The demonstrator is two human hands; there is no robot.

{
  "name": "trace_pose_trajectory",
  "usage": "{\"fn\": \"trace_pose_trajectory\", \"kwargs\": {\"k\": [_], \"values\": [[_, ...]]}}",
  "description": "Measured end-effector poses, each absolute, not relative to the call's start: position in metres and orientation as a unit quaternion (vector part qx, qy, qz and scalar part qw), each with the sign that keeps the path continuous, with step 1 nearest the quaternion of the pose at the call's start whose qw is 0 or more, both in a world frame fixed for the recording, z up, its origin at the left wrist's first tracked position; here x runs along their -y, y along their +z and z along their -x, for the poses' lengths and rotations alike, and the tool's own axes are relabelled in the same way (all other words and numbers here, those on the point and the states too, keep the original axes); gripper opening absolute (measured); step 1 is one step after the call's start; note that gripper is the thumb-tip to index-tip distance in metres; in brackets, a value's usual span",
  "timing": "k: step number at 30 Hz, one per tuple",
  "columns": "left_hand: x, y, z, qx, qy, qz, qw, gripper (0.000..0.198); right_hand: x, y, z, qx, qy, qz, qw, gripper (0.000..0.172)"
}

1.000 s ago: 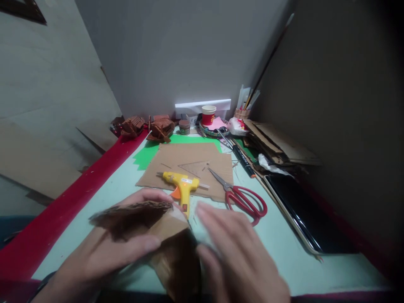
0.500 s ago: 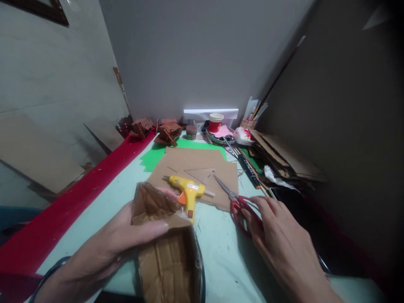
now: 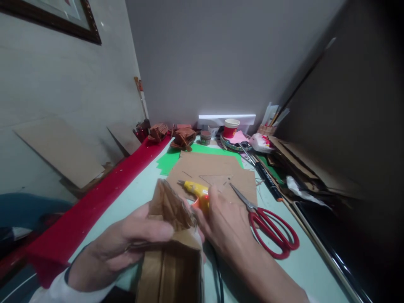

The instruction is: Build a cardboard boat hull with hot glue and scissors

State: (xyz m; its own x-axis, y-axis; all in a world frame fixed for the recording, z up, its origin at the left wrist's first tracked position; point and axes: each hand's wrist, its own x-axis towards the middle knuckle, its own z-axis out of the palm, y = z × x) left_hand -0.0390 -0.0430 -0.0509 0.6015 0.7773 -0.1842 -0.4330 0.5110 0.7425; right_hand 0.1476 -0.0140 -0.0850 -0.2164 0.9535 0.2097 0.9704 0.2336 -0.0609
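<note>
My left hand (image 3: 129,237) grips a folded brown cardboard piece (image 3: 170,265), shaped like an open box with a pointed end, its thumb pressed across the top. Just right of it, my right hand (image 3: 229,229) is closed round the handle of a yellow hot glue gun (image 3: 195,187). The gun's nozzle points left, over a flat cardboard sheet (image 3: 217,162); much of its handle is hidden by my fingers. A pair of red-handled scissors (image 3: 274,233) lies beside my right wrist, its blades towards the sheet.
A clear set square (image 3: 214,181) lies on the sheet, with green paper (image 3: 205,148) under it. A black marker (image 3: 268,181) and a dark flat device (image 3: 328,244) lie to the right. Small brown models (image 3: 184,138) and a red paper cup (image 3: 231,128) stand at the back.
My right hand has let go of the scissors and moved left onto the glue gun. The scissors now lie on the table. My left hand still holds the cardboard, and the view has shifted.
</note>
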Motion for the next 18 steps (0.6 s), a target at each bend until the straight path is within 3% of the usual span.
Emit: {"fn": "trace_pose_trajectory", "kwargs": {"k": [7, 13, 18], "values": [[0.060, -0.055, 0.039, -0.233, 0.338, -0.332, 0.849, 0.036, 0.016, -0.086, -0.154, 0.789, 0.042, 0.598, 0.130, 0.016], [0.074, -0.066, 0.045, -0.236, 0.350, -0.203, 0.883, 0.039, 0.021, -0.095, -0.185, 0.763, 0.135, 0.555, 0.302, 0.019], [0.071, -0.070, 0.042, -0.269, 0.330, -0.253, 0.869, 0.042, 0.028, -0.093, -0.211, 0.734, 0.204, 0.499, 0.412, 0.020]]}}
